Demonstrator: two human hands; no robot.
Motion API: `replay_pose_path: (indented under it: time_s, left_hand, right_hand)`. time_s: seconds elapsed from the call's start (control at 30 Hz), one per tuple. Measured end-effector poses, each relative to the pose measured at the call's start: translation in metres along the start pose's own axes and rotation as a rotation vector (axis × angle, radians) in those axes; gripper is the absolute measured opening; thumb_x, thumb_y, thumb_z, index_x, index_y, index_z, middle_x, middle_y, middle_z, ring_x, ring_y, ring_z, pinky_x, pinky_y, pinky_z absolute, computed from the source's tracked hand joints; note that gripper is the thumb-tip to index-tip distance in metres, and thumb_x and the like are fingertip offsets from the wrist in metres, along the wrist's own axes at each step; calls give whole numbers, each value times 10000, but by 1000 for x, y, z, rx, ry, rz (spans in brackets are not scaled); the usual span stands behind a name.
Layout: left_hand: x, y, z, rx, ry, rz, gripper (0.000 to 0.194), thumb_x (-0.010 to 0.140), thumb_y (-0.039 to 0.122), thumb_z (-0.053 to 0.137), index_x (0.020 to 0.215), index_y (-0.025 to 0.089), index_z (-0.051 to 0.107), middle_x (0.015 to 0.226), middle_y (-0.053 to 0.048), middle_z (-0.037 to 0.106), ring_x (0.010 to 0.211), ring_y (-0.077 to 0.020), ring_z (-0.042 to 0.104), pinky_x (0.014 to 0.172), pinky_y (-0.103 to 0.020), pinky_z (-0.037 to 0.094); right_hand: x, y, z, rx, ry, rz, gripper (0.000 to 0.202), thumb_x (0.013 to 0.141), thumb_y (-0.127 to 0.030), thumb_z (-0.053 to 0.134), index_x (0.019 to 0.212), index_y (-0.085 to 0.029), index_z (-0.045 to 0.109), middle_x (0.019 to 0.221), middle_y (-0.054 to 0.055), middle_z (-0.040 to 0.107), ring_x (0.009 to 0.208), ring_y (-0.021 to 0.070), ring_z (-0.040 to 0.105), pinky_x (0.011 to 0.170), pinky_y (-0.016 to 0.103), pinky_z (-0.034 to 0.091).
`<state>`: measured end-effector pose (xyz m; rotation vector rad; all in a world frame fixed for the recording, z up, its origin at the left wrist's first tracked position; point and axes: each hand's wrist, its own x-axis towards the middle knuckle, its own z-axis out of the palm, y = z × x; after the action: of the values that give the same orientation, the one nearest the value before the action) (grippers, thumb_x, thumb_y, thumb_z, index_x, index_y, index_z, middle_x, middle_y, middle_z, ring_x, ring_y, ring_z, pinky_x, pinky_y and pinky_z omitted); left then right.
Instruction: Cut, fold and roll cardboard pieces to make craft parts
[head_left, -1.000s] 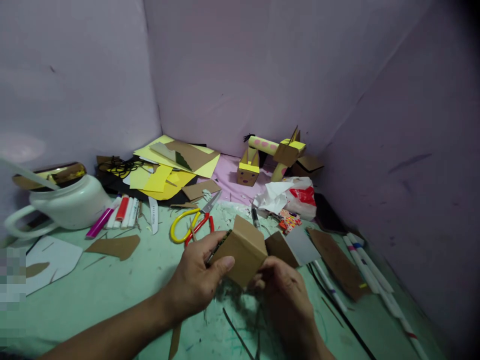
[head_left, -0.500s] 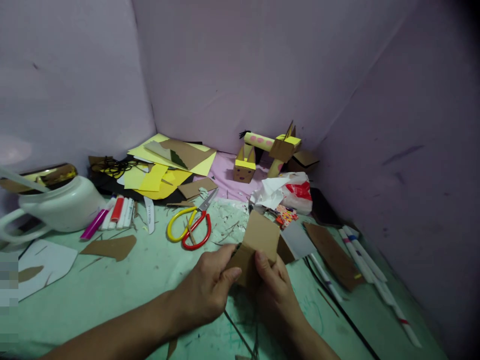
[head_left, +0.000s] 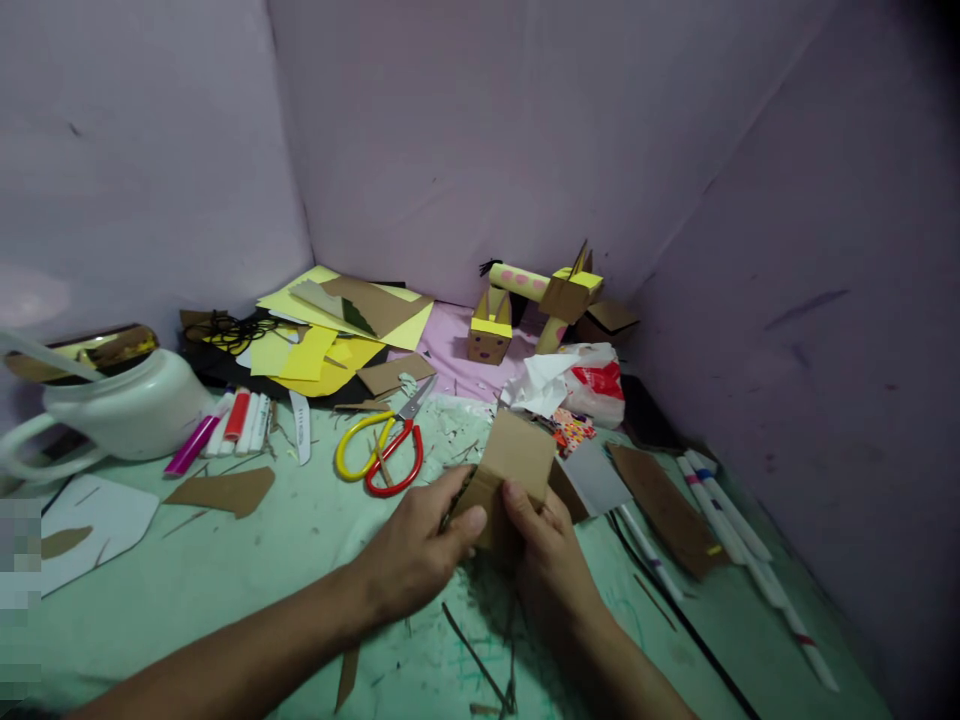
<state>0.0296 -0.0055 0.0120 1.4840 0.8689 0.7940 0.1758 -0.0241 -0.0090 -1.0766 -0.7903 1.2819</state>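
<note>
A small folded piece of brown cardboard (head_left: 517,455) is held between both hands above the green table. My left hand (head_left: 420,545) grips its left edge, thumb on the near face. Around its right side my right hand (head_left: 551,550) is closed, with the thumb pressed on the front near the fold. The fingers behind the cardboard are partly hidden. Scissors (head_left: 382,450) with one yellow and one red handle lie left of the cardboard, beyond my left hand.
Cardboard animal figures (head_left: 491,340) stand at the back. Yellow paper (head_left: 307,355), markers (head_left: 240,420) and a white pot (head_left: 124,410) are at left. A plastic packet (head_left: 596,385), brown strip (head_left: 664,510) and white rolled sticks (head_left: 727,520) lie at right.
The cardboard has shifted slightly left and up and tilted a little in both hands. My left hand has risen slightly with it.
</note>
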Motion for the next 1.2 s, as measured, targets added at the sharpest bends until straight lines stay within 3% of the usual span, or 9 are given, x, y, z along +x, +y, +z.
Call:
replay_pose_path:
  time_s: [0.13, 0.23, 0.4, 0.57, 0.7, 0.77, 0.9, 1.03, 1.2]
  left_hand:
    - [8, -1, -6, -288, 118, -267, 456, 853, 520, 465, 1132, 161, 501, 471, 48, 528, 320, -67, 383, 316, -157, 242]
    - [11, -1, -8, -457, 57, -383, 407, 807, 500, 513, 1013, 150, 537, 570, -23, 622, 318, -70, 438, 292, -153, 252]
    - [13, 4, -9, -539, 104, -360, 330, 705, 356, 584, 946, 131, 558, 597, -1, 593, 397, -91, 496, 345, -188, 353]
    - [12, 6, -12, -479, 235, -275, 432, 552, 135, 613, 978, 117, 544, 660, 10, 621, 531, -85, 536, 442, -166, 378]
    - [11, 5, -13, -379, 265, -226, 620, 593, 173, 642, 1185, 117, 465, 556, 68, 563, 405, -74, 408, 367, -186, 286]
    - [9, 6, -14, -359, 250, -195, 662, 616, 197, 665, 1233, 124, 437, 576, 62, 577, 437, -86, 443, 416, -201, 334]
    - [7, 9, -17, -570, 123, -109, 631, 571, 143, 598, 1194, 122, 495, 936, -59, 668, 877, -195, 594, 759, -279, 446]
    - [8, 12, -22, -749, 123, -139, 760, 478, 60, 541, 1228, 171, 499, 1075, -51, 642, 971, -201, 561, 748, -247, 434]
    - [12, 7, -20, -651, 183, -213, 425, 586, 203, 746, 991, 119, 648, 783, -42, 674, 758, -158, 589, 679, -229, 426]
  right_hand:
    - [4, -7, -2, -167, 68, -206, 296, 733, -412, 693, 902, -170, 677, 842, 39, 716, 776, 209, 640, 703, 297, 500]
    - [1, -8, -3, -247, 20, -281, 195, 737, -349, 686, 830, -178, 694, 772, 29, 707, 719, 196, 629, 656, 289, 492]
    - [-4, -10, -1, -427, -244, -505, 117, 755, -207, 631, 810, -246, 727, 916, 44, 678, 853, 208, 632, 798, 357, 475]
    - [-7, -5, -8, -592, -383, -768, 253, 696, -173, 601, 907, -289, 679, 926, 33, 706, 891, 240, 636, 1022, 515, 289]
    - [-9, -5, -15, -701, -423, -852, 328, 712, -150, 558, 971, -312, 680, 889, 16, 733, 854, 245, 642, 957, 503, 345]
    - [-9, -6, -17, -764, -447, -913, 363, 703, -132, 582, 992, -320, 694, 876, 10, 746, 794, 235, 646, 854, 450, 409]
    - [-11, -8, -21, -772, -323, -970, 429, 697, -94, 600, 1024, -355, 695, 869, -7, 757, 669, 207, 674, 688, 374, 406]
    - [-13, -7, -23, -803, -351, -966, 410, 735, -112, 584, 1045, -363, 679, 913, -15, 752, 691, 194, 687, 692, 368, 372]
    - [-11, -5, -20, -839, -492, -875, 363, 785, -119, 490, 1089, -280, 605, 955, 14, 720, 788, 198, 627, 734, 382, 363]
